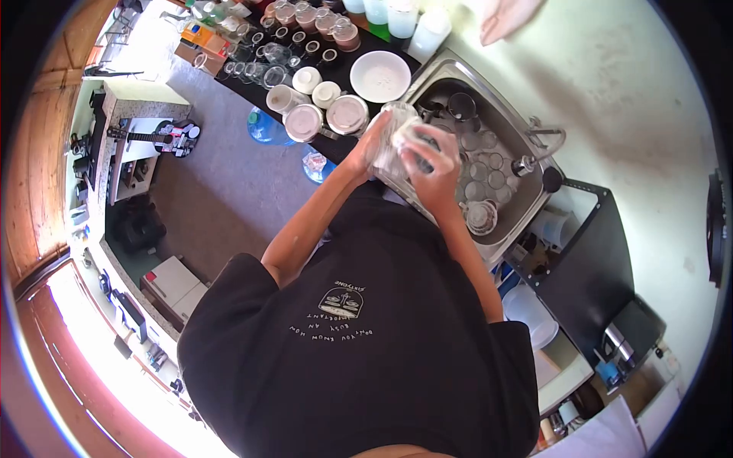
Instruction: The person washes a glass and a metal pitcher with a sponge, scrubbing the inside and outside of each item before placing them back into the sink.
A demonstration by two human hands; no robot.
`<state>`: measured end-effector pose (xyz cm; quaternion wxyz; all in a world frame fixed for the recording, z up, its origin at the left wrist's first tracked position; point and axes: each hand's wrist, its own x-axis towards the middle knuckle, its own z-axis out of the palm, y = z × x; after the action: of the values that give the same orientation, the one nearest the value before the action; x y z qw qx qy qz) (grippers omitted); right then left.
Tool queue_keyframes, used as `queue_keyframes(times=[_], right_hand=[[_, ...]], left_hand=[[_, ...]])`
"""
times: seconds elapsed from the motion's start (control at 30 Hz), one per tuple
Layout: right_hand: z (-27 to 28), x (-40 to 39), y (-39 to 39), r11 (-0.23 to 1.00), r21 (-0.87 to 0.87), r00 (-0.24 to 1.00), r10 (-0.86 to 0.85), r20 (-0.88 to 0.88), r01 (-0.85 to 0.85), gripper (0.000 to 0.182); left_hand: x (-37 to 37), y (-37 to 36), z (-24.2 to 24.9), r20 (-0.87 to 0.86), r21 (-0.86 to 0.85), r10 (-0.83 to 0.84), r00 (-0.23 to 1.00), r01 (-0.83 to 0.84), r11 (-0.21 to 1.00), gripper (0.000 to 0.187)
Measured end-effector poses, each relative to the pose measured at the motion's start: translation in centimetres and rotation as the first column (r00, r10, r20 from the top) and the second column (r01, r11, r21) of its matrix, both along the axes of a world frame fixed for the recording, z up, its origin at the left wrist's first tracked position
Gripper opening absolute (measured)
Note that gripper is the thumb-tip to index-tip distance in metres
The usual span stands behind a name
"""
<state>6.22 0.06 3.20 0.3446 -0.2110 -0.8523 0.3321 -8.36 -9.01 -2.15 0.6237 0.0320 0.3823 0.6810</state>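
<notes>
My left hand (372,146) is wrapped round the side of a clear jar-like vessel (390,156), which is smeared by motion. Against its other side is my right hand (437,162), fingers curled round a whitish, sudsy wad (405,133) that looks like a sponge; a dark patch shows between the fingers. Both hands are above the near left rim of the steel sink (513,91). Several drinking glasses (477,172) stand in the basin, with a dark pot or cup (461,107) at its far end. A stack of glass dishes (480,217) sits at the near corner.
Left of the sink, a dark counter holds a white bowl (380,76), lidded jars (347,114), dark bottles (311,49) and white containers (431,34). The tap (546,133) rises at the sink's right edge. Blue water bottles (267,128) stand on the floor.
</notes>
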Motion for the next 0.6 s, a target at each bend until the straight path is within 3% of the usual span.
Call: queue_keyframes(times=[0.13, 0.17, 0.23, 0.33, 0.4, 0.53, 0.6], right_hand=[[-0.5, -3.7, 1.8, 0.996, 0.055, 0.994, 0.080, -0.068, -0.076, 0.023], [-0.9, -4.9, 2.1, 0.996, -0.085, 0.998, 0.020, -0.062, -0.025, 0.020], [1.0, -6.4, 1.7, 0.994, -0.011, 0.994, 0.109, -0.030, -0.110, 0.019], [2.2, -7.4, 0.0, 0.959, 0.069, 0.962, 0.274, 0.002, -0.273, 0.020], [2.3, -7.4, -0.3, 0.942, 0.068, 0.944, 0.324, 0.062, -0.328, 0.021], [0.8, -8.4, 1.1, 0.993, -0.102, 0.998, 0.046, -0.043, -0.050, 0.021], [2.0, -6.8, 0.0, 0.990, 0.022, 0.991, 0.137, 0.008, -0.137, 0.019]], left_hand=[[-3.1, -0.3, 0.8, 0.000, 0.005, 0.039, 0.999, -0.039, 0.999, 0.056], [-3.2, -0.4, 1.0, -0.018, 0.007, 0.083, 0.996, -0.083, 0.997, 0.056], [-4.1, -0.6, 0.6, -0.039, 0.040, 0.160, 0.986, -0.158, 0.987, 0.057], [-6.4, -1.3, 0.8, 0.185, 0.032, 0.150, 0.971, -0.159, 0.987, 0.054], [-6.7, -1.4, 0.5, 0.124, 0.016, 0.195, 0.973, -0.198, 0.980, 0.054], [-5.8, -1.5, 1.1, 0.145, 0.042, 0.220, 0.965, -0.228, 0.973, 0.055], [-5.4, -1.5, 0.4, 0.190, 0.098, 0.178, 0.966, -0.199, 0.975, 0.056]])
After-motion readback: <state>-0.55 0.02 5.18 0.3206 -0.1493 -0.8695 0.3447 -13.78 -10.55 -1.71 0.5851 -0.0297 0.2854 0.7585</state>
